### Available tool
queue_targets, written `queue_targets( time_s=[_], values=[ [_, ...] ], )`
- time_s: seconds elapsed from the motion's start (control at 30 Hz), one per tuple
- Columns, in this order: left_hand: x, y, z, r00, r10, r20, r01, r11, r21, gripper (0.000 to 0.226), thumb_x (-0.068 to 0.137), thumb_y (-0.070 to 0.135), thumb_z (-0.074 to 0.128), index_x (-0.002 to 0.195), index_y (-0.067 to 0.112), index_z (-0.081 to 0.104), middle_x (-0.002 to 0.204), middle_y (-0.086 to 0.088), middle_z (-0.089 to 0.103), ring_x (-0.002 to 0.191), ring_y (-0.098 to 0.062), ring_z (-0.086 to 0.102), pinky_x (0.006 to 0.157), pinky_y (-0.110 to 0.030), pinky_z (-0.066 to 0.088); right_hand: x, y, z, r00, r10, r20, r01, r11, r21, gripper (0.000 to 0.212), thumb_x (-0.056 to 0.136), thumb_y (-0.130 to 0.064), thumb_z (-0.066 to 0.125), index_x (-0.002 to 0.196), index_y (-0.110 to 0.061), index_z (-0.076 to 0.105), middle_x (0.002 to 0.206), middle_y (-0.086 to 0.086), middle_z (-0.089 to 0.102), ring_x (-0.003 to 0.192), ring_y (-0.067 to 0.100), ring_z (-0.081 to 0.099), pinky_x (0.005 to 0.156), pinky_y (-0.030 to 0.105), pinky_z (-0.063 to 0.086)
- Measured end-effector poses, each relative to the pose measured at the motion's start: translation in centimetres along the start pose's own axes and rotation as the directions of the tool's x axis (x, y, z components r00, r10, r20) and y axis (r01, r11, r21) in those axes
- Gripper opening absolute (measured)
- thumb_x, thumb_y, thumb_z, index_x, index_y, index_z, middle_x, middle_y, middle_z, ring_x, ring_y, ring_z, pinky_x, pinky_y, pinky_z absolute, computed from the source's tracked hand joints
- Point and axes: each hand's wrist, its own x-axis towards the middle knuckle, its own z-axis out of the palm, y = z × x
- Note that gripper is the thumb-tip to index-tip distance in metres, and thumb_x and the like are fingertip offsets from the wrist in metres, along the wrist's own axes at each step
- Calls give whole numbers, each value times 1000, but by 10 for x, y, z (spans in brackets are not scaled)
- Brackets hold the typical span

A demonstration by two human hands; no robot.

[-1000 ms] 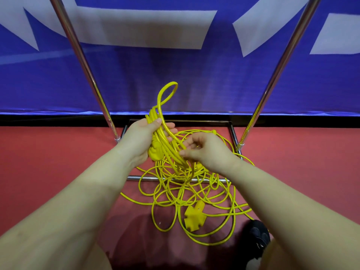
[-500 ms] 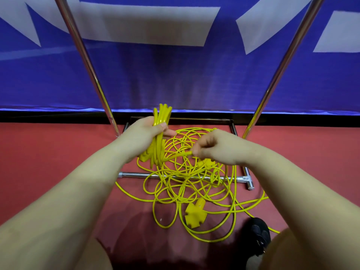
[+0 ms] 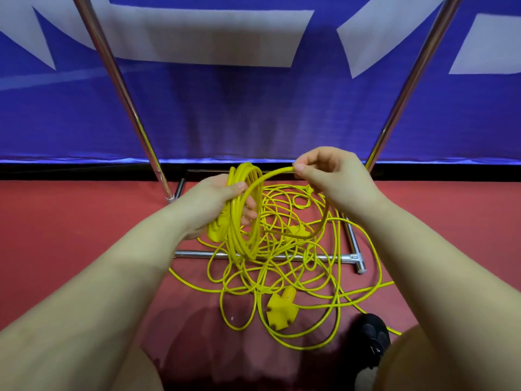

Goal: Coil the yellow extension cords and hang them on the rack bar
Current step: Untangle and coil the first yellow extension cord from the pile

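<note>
Centrally, a bundle of coiled yellow extension cord [image 3: 242, 218] is gripped by the left hand [image 3: 210, 206], while 1 strand [image 3: 270, 176] is pinched by the right hand [image 3: 334, 176]. Below, loose yellow cord [image 3: 282, 277] is tangled over the chrome rack base [image 3: 349, 256]; the rack's top is cut off.

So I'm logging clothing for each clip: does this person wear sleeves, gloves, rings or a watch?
None show. The left hand and right hand are bare, with short, plain nails on the fingers. Both forearms are uncovered as far as the picture's edge.
</note>
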Motion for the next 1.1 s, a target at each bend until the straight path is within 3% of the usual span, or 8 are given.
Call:
queue_targets(
  time_s=[0.2,0.33,0.5,0.57,0.63,0.7,0.97,1.1],
  values=[
    [-3,-2,13,981,-76,178,87,995,-53,20,98,12,36,87,8,51,68,-10,71,63,-20,70,64,-31,58,-3,5,14,958,-26,286,71,986,-150,19,83,-12,68,71,-25,62,61,-9,58,53,-2,49,59,18,41],
    [1,-3,10,993,-2,114,2,1000,1,20,99,13,37,85,11,52,59,-1,64,52,-13,63,58,-28,55,-4,5,22,976,-10,220,33,994,-102,17,81,-23,71,71,-20,58,61,1,60,56,14,53,59,29,44],
    [7,2,-1,997,79,-11,-80,987,-140,21,100,13,35,84,13,47,55,2,54,47,-11,52,57,-27,52,0,25,11,909,229,349,-5,842,-539,30,88,-40,59,84,-10,59,86,15,69,79,27,64,77,37,51],
    [8,3,-7,996,81,-38,-86,985,-150,23,101,13,34,82,14,47,54,2,53,48,-11,51,57,-27,52,2,22,6,951,144,275,-32,927,-375,14,89,-25,62,83,-14,55,80,15,67,74,32,65,73,41,54],
    [8,2,-12,996,79,-46,-83,992,-90,24,100,14,35,81,14,48,56,2,55,51,-13,53,60,-31,51,4,13,0,991,61,118,-56,997,-47,12,86,-13,65,82,-18,55,68,8,62,56,18,60,55,29,52],
    [6,1,-11,997,64,-47,-64,998,-5,23,100,14,36,81,13,49,56,1,60,51,-14,59,60,-33,51,5,5,-4,1000,28,2,-28,995,96,11,85,-12,65,79,-19,60,66,4,58,48,8,49,48,18,42],
    [-1,1,-1,991,-22,130,32,997,-77,22,99,14,33,97,10,55,71,-8,72,69,-18,71,69,-29,57,4,8,2,995,3,99,3,998,-59,9,81,-19,71,74,-21,65,66,5,59,57,12,47,58,27,39],
    [-3,0,6,983,-41,177,50,998,-45,21,98,12,35,93,7,55,65,-5,70,59,-15,68,56,-26,57,6,13,5,995,-10,98,17,997,-77,10,80,-21,72,73,-21,65,70,9,59,63,18,47,62,34,39]
  ],
)
